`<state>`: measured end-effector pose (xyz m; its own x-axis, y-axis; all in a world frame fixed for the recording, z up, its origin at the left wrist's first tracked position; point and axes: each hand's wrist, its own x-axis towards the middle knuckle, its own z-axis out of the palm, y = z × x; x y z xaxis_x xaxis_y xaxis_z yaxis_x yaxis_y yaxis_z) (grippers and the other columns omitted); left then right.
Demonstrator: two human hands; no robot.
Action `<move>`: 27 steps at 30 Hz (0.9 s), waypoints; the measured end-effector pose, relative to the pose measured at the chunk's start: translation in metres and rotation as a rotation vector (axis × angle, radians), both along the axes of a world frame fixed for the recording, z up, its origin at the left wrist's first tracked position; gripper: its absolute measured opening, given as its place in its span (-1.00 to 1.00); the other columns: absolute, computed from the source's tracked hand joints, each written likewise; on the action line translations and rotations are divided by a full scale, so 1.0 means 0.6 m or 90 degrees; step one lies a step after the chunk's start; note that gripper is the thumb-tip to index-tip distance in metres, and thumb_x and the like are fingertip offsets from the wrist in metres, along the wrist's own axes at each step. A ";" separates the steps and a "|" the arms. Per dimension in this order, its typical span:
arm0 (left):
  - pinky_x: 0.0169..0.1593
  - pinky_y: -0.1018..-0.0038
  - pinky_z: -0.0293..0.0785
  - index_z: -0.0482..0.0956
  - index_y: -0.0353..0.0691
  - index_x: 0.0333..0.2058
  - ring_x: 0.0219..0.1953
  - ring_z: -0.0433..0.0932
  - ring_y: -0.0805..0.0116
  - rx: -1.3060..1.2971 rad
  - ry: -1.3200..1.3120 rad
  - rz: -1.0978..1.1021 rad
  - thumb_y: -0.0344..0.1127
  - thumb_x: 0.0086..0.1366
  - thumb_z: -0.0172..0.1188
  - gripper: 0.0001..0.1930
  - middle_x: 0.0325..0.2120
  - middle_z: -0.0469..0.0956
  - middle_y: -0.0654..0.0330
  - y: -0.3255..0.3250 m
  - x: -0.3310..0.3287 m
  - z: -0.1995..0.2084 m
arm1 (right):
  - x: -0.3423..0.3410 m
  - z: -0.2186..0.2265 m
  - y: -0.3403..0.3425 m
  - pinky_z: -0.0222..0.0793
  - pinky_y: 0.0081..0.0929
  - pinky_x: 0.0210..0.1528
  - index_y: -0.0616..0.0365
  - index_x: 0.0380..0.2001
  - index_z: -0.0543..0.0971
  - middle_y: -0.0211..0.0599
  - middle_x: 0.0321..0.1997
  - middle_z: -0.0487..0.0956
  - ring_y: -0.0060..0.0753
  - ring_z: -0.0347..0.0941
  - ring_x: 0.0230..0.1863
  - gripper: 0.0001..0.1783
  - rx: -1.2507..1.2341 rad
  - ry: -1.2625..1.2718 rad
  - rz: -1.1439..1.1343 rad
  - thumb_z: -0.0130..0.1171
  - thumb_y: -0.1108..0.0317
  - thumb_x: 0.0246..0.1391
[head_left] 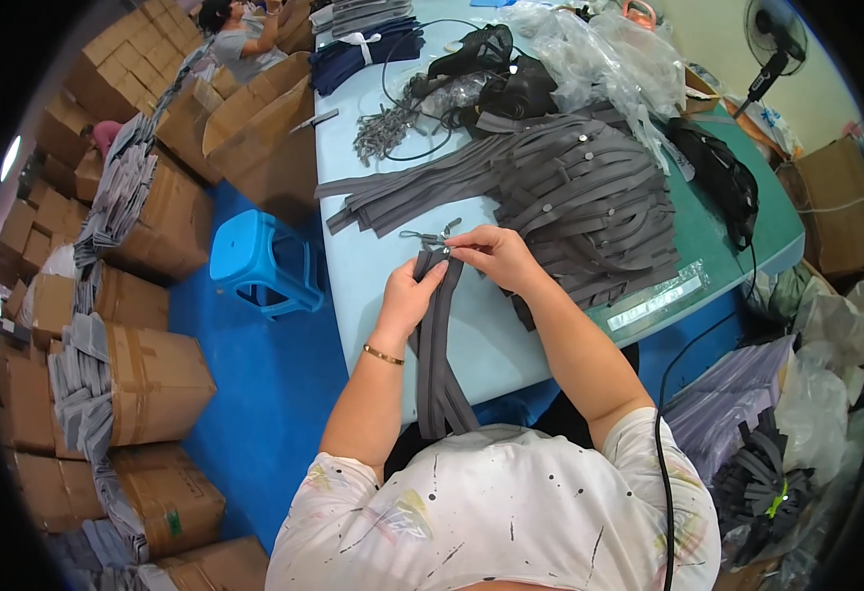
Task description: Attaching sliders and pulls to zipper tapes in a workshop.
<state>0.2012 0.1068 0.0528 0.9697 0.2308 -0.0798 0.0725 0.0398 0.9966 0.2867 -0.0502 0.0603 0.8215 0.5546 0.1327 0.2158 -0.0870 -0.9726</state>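
Note:
Near the table's front edge, my left hand (410, 300) is closed on the upper end of a dark grey zipper (436, 364). The zipper's two long tapes hang down over the edge toward my lap. With thumb and forefinger pinched, my right hand (496, 258) grips the same end, where a small shiny metal piece shows between the hands. Just beyond my fingertips lie a few loose zipper sliders (428, 237) with grey pulls. Stacked to the right of my right hand is a large heap of grey zippers (589, 202), some stretching out leftward across the table.
Farther back are a pile of small grey pulls (383, 134), black cables and bags (515, 89), clear plastic bags (599, 59) and a navy bundle (368, 54). A blue stool (255, 251) stands left, before cardboard boxes (156, 379). Another person (245, 44) is at far left.

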 end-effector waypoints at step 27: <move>-0.33 0.65 0.42 0.53 -0.36 -0.30 -0.42 0.47 0.58 -0.059 0.022 0.000 -0.41 0.19 0.16 -0.86 -0.44 0.54 0.27 -0.004 0.000 -0.009 | -0.001 0.002 0.002 0.33 -0.65 -0.33 0.18 -0.37 0.62 -0.42 -0.39 0.54 -0.65 0.39 -0.40 -0.84 0.008 0.020 0.019 0.26 0.38 -0.08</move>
<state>0.2013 0.1043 0.0476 0.9660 0.2209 -0.1342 0.1066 0.1323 0.9855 0.2860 -0.0489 0.0613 0.8081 0.5780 0.1139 0.1875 -0.0690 -0.9798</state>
